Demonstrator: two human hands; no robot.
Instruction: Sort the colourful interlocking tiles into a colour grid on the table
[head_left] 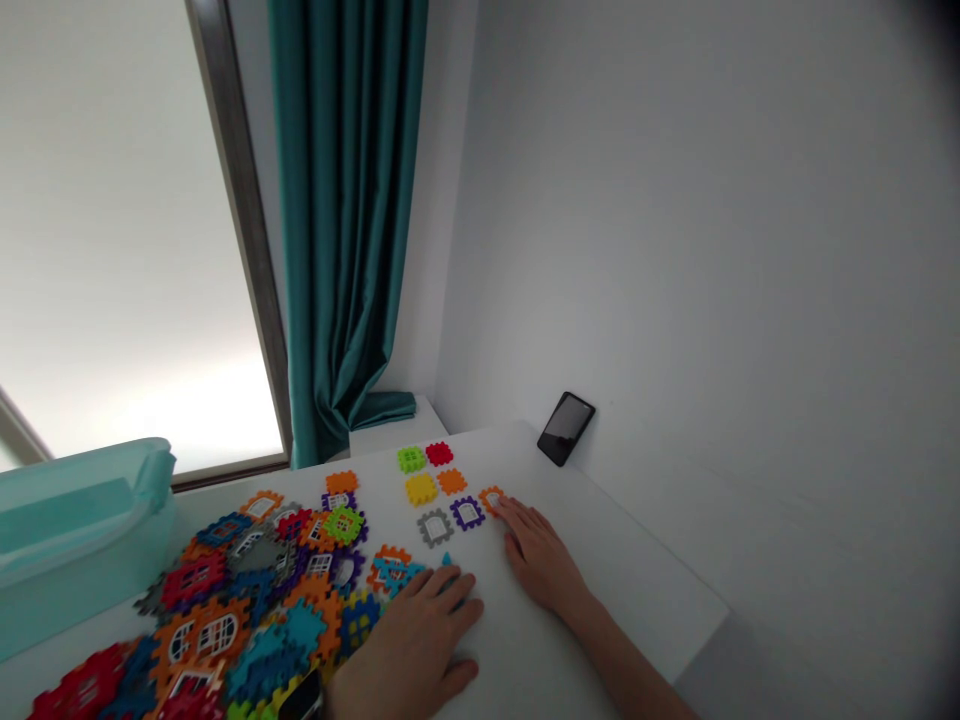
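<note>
My right hand (541, 555) lies flat with its fingers stretched out. Its fingertips touch an orange toothed building tile (491, 499) on the table. Left of that tile lie a purple tile (467, 513) and a grey tile (435, 527), both with white inserts. Behind these sit a yellow tile (421, 489), a plain orange tile (452, 481), a lime green tile (411, 459) and a red tile (439, 454). My left hand (424, 640) rests palm down, thumb apart, at the right edge of a pile of mixed tiles (259, 553). Light blue pieces (399, 577) show beside its fingers, partly covered.
A translucent teal bin (82, 590) stands at the left behind the pile. On the white table (600, 560), a black phone-like device (566, 428) leans against the wall at the back right. A teal curtain (345, 220) hangs behind the table beside a window. A watch (301, 697) is on my left wrist.
</note>
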